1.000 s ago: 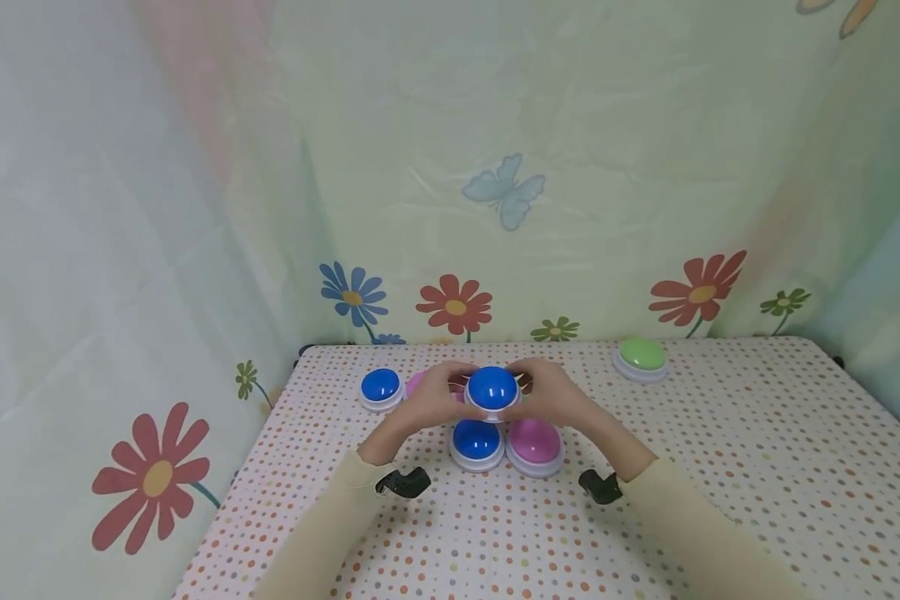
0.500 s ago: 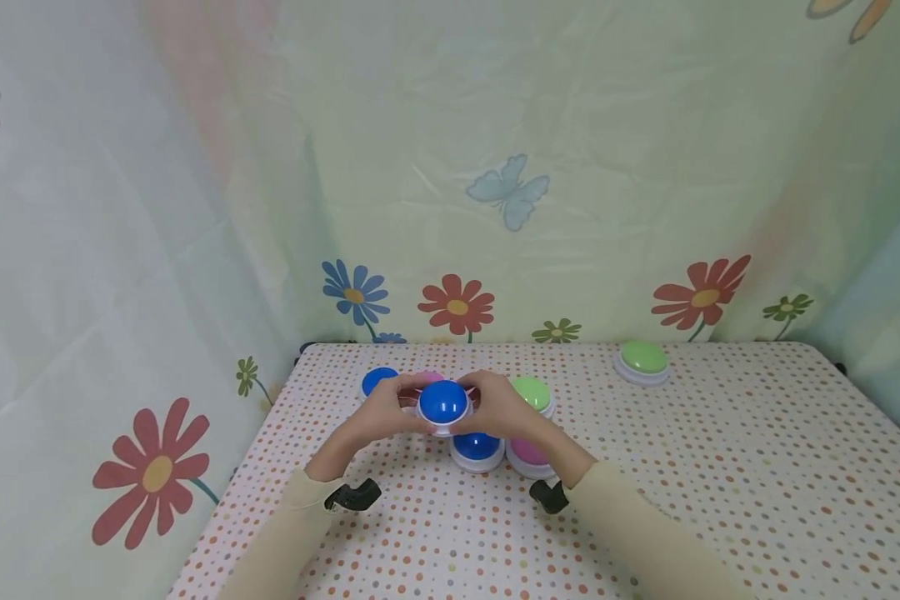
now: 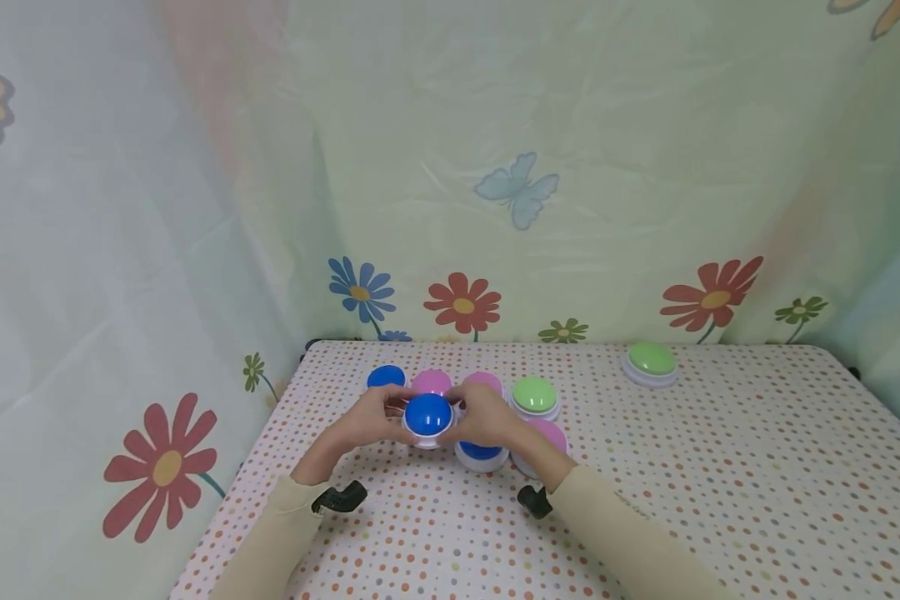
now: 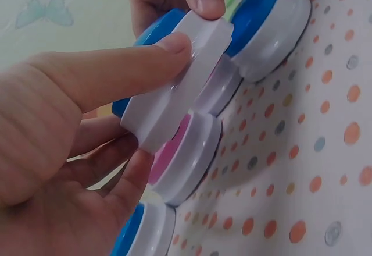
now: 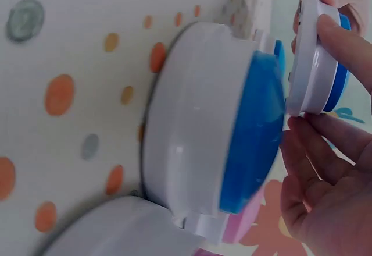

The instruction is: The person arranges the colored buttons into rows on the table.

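Note:
Both hands hold one push button [image 3: 428, 414] with a blue dome and a white round base, raised off the table in front of the back row. My left hand [image 3: 371, 419] grips its left side; in the left wrist view the thumb lies along the white base [image 4: 174, 87] with fingers beneath. The right hand [image 3: 483, 417] pinches the opposite side, between thumb and fingers. Below that hand, another blue button [image 3: 482, 452] is partly hidden. Behind the held one are a blue button [image 3: 386, 375] and two pink buttons, one left [image 3: 432, 381] and one right [image 3: 484, 381].
A green button [image 3: 534, 394] ends the back row on the right, with a pink button [image 3: 552, 432] in front of it, partly covered by the right wrist. Another green button [image 3: 651, 358] stands apart at the back right. A printed curtain [image 3: 600, 208] rises behind the dotted table [image 3: 720, 467].
Both hands have carried the blue button left and lower, from above the front blue and pink buttons to in front of the left pink one. The back green button has come into sight.

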The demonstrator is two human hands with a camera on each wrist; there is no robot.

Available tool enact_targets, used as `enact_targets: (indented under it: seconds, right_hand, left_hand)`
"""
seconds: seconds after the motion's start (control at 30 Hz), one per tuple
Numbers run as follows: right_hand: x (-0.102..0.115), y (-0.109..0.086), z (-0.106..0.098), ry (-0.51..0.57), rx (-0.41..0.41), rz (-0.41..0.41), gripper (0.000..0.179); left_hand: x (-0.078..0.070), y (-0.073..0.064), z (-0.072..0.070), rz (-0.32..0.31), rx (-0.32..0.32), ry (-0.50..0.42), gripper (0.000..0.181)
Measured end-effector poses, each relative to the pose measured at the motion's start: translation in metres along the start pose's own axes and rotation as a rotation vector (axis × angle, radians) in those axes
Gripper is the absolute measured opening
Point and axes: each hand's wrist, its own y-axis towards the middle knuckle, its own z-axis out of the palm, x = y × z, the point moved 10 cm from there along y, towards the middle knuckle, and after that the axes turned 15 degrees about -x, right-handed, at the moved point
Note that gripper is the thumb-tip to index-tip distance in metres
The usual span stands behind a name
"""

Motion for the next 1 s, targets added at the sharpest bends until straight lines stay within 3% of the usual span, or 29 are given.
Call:
enact_targets:
  seconds: [0.33, 0.67, 1.0]
  right_hand:
    - [-0.005, 0.001, 0.014, -0.004, 0.023, 0.007, 0.066]
    - [-0.016, -0.002, 0.023, -0.014, 0.049, 0.014, 0.067]
    - [-0.016, -0.002, 0.025, 0.002, 0.047, -0.005, 0.067]
  left_hand:
    - [0.016, -0.003, 0.003, -0.059, 0.049, 0.019, 0.068]
    - [0.020, -0.003, 0.013, -0.021, 0.100, -0.008, 0.066]
    - [0.025, -0.001, 0.016, -0.008, 0.098, 0.009, 0.065]
